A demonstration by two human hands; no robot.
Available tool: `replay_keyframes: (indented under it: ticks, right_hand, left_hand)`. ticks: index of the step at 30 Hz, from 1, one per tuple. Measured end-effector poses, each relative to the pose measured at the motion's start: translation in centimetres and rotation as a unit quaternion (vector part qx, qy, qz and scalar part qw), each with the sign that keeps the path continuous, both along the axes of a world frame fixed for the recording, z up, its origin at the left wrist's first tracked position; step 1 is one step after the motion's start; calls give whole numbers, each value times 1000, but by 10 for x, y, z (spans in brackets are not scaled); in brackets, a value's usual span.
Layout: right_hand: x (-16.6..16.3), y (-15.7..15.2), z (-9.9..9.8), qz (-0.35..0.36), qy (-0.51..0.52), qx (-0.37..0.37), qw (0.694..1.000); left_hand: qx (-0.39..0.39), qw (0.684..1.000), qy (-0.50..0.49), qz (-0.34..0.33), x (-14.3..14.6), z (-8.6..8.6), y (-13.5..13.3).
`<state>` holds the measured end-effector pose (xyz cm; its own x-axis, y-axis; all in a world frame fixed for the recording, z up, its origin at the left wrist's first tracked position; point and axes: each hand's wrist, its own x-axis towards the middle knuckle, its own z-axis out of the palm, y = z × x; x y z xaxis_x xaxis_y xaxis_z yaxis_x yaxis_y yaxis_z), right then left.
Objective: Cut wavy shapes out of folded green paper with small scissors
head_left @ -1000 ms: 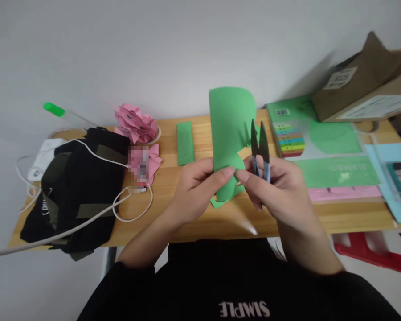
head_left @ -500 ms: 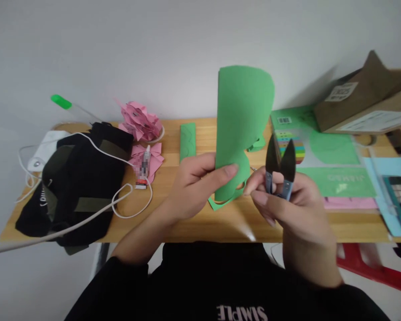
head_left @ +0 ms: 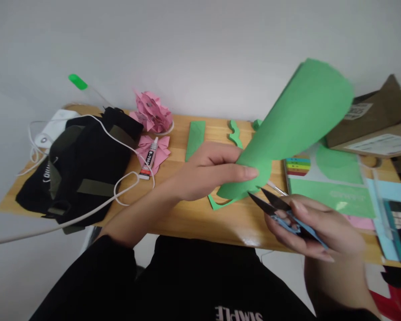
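Note:
Closed on a large folded sheet of green paper, my left hand pinches it near its lower end, thumb on top. The paper leans to the upper right and has a rounded far end. My right hand is wrapped around blue-handled thread snips. Their dark blades are apart, with the tips close to the paper's lower edge; whether they touch it I cannot tell. Below the paper lies a green offcut with a curved edge.
On the wooden table are a black bag, a white cable, a glue tube, pink folded paper, a green strip and a wavy green scrap. A cardboard box and green paper pack occupy the right side.
The green paper has tilted from upright toward the right. My right hand has turned the snips from pointing up to pointing left, at the paper's lower edge. The view has shifted slightly.

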<state>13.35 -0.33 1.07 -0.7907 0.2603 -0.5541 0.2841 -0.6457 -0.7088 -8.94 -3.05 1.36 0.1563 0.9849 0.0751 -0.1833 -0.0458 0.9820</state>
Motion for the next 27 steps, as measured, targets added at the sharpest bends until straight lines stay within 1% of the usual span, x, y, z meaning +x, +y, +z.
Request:
replay_keyframes:
  ticks: [5,7,10,16,20,27]
  right_hand:
    - [-1,0,0,22,-28,-9,999]
    - [-1,0,-1,35,-43,-15,998]
    - [-2,0,-1,43,-40,-19,998]
    - [-6,-3,1,39,-31,-3,999]
    - [-5,-3,1,45,-27,-10,999]
    - [-3,-3,2,44,-19,-12,999]
  left_hand:
    - [-52,997,-17,-56,0,4,4]
    - [-49,996,-18,-71,0,6,5]
    - [-44,995,-17,-87,0,7,7]
    - [-45,994,-19,-93,1,8,10]
    - [-56,993,-16,-102,1,9,10]
    - [-43,993,-2,-111,1,13,11]
